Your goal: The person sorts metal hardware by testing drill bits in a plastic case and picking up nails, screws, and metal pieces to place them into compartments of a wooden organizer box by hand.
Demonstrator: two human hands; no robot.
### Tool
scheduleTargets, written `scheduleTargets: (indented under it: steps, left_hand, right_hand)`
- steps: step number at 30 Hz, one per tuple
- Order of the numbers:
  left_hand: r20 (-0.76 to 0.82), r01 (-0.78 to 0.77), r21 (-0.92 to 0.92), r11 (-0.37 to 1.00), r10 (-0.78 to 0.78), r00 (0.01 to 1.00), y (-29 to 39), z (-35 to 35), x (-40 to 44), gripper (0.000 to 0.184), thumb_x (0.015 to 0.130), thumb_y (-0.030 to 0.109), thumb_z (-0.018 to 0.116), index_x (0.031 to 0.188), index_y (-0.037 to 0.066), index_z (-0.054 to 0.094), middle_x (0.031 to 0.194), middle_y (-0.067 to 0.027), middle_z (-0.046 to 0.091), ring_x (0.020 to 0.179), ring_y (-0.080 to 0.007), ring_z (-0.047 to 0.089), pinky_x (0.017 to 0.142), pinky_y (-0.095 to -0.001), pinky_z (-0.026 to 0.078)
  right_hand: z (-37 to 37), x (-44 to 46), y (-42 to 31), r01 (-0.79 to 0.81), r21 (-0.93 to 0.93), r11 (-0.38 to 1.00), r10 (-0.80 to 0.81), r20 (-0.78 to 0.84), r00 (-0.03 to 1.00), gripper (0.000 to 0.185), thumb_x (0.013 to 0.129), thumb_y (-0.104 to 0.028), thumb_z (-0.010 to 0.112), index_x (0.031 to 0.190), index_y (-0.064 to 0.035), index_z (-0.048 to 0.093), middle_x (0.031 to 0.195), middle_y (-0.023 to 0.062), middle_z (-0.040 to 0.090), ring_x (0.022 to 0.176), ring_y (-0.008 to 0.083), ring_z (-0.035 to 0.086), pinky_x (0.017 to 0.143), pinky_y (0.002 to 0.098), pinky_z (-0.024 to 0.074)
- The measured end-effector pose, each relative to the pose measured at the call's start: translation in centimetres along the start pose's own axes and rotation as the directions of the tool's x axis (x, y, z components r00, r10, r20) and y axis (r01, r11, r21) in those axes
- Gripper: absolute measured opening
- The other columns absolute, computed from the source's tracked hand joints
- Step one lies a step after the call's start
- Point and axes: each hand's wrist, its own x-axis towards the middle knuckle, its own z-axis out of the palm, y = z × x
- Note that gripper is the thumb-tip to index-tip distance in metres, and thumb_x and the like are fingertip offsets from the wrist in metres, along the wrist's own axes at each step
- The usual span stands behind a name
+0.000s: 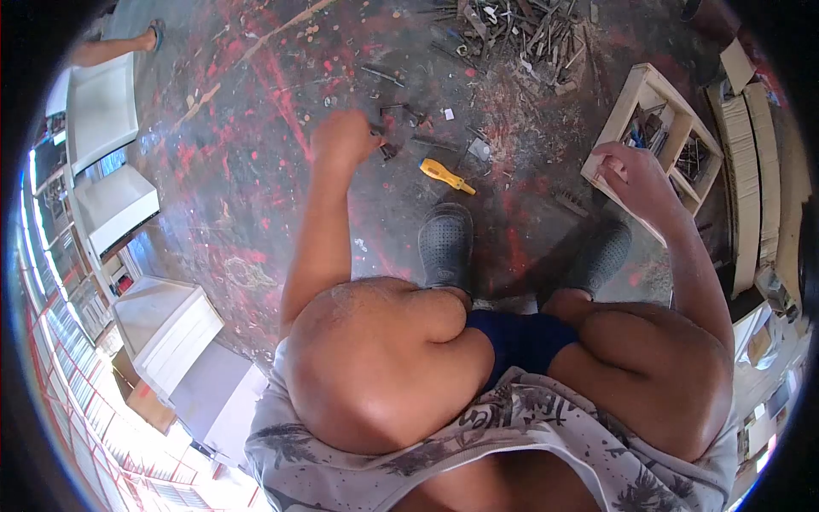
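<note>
My left hand (341,138) is closed in a fist above the floor, left of the middle. A short dark metal piece (387,149) sticks out from its fingers; its kind does not show. To the right of it, a yellow-handled screwdriver (442,176) lies on the floor in front of my shoe. My right hand (633,177) is over the near edge of a wooden box (629,101), its fingers curled toward the thumb. Whatever they may pinch is too small to make out. Metal tools or bits (650,130) lie in the box's compartments.
A heap of scrap strips (546,38) lies ahead on the paint-spattered floor (247,154), with loose metal bits nearer me. Cardboard-like pieces (751,162) stand at right. White cabinet parts (102,111) line the left side. Another person's leg (115,49) shows at upper left.
</note>
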Motion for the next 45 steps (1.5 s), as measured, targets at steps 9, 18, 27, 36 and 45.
scheduleTargets:
  steps: [9,18,27,36,45]
  left_hand:
    - [-0.160,-0.198,-0.226,0.954,0.164,0.973,5.1,0.4,1.0,0.030,0.082,0.035,0.080,0.104,0.014,0.076,0.098,-0.0147,0.075,0.093,-0.0372,0.072,0.079,-0.0492,0.057]
    - [0.179,-0.154,0.045,0.987,0.144,0.973,1.4,-1.0,-0.5,0.022,0.087,0.030,0.071,0.101,0.014,0.077,0.095,-0.0159,0.075,0.094,-0.0400,0.071,0.080,-0.0510,0.057]
    - [-0.614,-0.420,-0.192,0.887,0.225,0.756,11.5,-2.1,6.5,0.036,0.097,0.038,0.065,0.126,0.017,0.067,0.123,-0.0085,0.067,0.105,-0.0345,0.069,0.084,-0.0494,0.059]
    - [-0.562,-0.487,-0.259,0.834,0.280,0.778,12.5,-1.6,6.6,0.025,0.092,0.035,0.073,0.109,0.017,0.072,0.111,-0.0059,0.069,0.101,-0.0315,0.070,0.086,-0.0468,0.057]
    - [-0.810,-0.892,-0.332,0.307,0.391,0.436,16.8,-2.5,-5.5,0.021,0.079,0.029,0.085,0.096,0.019,0.076,0.100,-0.0020,0.073,0.091,-0.0239,0.069,0.082,-0.0394,0.053]
  right_hand:
    - [0.5,0.2,0.8,-0.002,0.020,1.000,0.002,-0.012,1.000,0.027,0.097,-0.014,0.065,0.120,-0.0015,0.067,0.099,0.0197,0.074,0.097,0.0350,0.072,0.088,0.0432,0.0548]
    - [0.3,0.5,1.0,0.008,0.038,0.999,-0.008,-0.004,1.000,0.027,0.095,-0.013,0.065,0.119,-0.0009,0.068,0.096,0.0200,0.073,0.095,0.0356,0.072,0.086,0.0443,0.0540]
    - [0.3,1.5,0.5,-0.021,-0.015,1.000,0.022,0.027,0.999,0.026,0.096,-0.014,0.067,0.118,-0.0024,0.068,0.087,0.0174,0.073,0.088,0.0339,0.073,0.082,0.0441,0.0544]
    - [1.1,1.1,1.1,0.015,-0.041,0.999,-0.016,-0.008,1.000,0.029,0.096,-0.015,0.068,0.122,-0.0036,0.067,0.090,0.0167,0.072,0.085,0.0333,0.071,0.080,0.0441,0.0534]
    - [2.4,0.4,-2.6,-0.078,-0.093,0.993,0.065,-0.137,0.988,0.034,0.102,-0.027,0.060,0.125,-0.0017,0.063,0.108,0.0190,0.072,0.102,0.0374,0.069,0.091,0.0435,0.0530]
